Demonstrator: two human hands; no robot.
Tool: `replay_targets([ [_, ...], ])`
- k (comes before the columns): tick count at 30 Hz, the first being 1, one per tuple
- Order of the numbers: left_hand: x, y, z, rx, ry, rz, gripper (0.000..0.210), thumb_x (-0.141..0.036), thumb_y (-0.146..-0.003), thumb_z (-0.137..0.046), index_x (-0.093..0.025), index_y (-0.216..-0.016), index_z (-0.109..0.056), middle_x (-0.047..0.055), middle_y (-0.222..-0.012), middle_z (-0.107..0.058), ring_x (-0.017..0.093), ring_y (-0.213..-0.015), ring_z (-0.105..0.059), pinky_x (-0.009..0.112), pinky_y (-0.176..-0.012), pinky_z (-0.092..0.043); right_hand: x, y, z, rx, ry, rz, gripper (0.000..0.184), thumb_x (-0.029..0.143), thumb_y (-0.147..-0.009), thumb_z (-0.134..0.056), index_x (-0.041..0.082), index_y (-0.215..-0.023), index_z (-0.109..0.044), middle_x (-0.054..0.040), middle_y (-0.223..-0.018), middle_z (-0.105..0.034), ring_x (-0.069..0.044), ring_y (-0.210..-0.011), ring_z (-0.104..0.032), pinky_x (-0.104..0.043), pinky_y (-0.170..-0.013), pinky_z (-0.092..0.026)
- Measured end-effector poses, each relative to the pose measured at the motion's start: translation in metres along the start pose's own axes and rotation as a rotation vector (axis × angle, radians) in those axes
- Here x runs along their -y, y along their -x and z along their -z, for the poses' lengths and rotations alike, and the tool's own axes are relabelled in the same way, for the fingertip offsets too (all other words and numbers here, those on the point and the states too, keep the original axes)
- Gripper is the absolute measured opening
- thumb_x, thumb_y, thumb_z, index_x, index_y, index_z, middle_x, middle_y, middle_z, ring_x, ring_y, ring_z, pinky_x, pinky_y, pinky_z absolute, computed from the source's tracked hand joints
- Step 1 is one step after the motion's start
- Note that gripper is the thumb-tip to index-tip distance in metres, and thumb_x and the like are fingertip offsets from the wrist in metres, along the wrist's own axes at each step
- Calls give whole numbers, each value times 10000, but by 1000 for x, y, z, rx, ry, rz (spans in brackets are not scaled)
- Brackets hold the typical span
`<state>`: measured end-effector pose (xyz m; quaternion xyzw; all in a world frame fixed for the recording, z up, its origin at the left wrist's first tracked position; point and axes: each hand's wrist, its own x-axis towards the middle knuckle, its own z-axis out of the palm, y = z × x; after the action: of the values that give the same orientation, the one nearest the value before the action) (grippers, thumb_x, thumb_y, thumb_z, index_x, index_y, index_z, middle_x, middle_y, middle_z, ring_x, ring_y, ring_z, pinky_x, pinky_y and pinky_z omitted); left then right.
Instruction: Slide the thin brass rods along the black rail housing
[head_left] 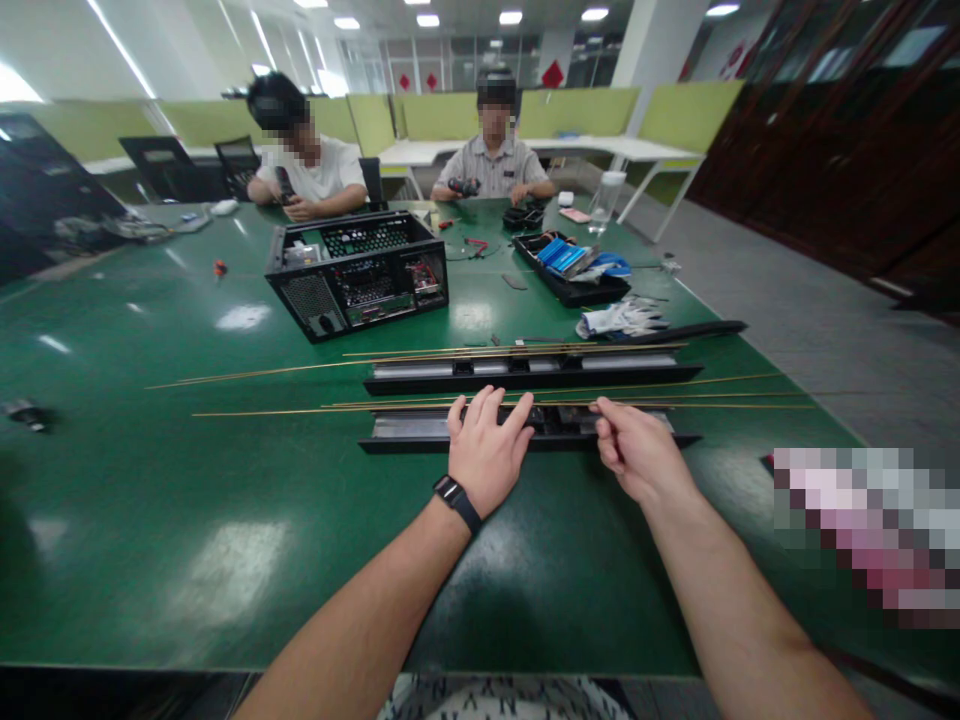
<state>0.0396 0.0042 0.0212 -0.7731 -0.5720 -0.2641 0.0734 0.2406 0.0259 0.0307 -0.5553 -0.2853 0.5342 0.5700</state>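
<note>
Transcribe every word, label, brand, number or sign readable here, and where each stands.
"N" and "Y", repeated: patterned clothing at the bottom edge.
Too small or blurred to read: red diamond signs in the background; dark patch on a co-worker's shirt.
Nothing else reads.

Just beyond the near edge of the glossy green rectangular table (150, 520), we read dark capitals, probably N and Y, repeated on the white patterned cloth garment (504, 698). Past the table, the flat red diamond-shaped signs (553, 74) are too small to read.

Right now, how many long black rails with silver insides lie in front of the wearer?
2. One lies nearer the wearer, partly covered by the left hand and right hand; the other lies just beyond it.
</note>
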Motion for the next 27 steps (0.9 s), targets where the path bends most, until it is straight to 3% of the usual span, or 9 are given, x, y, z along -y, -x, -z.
replay_targets([
  [9, 0, 1, -1, 11, 9, 5, 397, -404, -986, -473, -394, -1379, -526, 59, -1397, -567, 237, -1391, -417, 504, -1169, -233, 1, -1, 1, -29, -42, 15, 180, 290, -782, -751, 150, -800, -639, 36, -528, -538, -49, -296, -383, -146, -233, -201],
  [27, 1, 0, -1, -3, 9, -2, 396, -410, -978, -493, -394, -1372, -536, 49, -1363, -593, 244, -1352, -458, 502, -1162, -247, -1, -1, 1, 9, 32, 4, 214, 336, -815, -729, 140, -850, -652, 41, -514, -529, -50, -281, -363, -148, -235, -182],
])
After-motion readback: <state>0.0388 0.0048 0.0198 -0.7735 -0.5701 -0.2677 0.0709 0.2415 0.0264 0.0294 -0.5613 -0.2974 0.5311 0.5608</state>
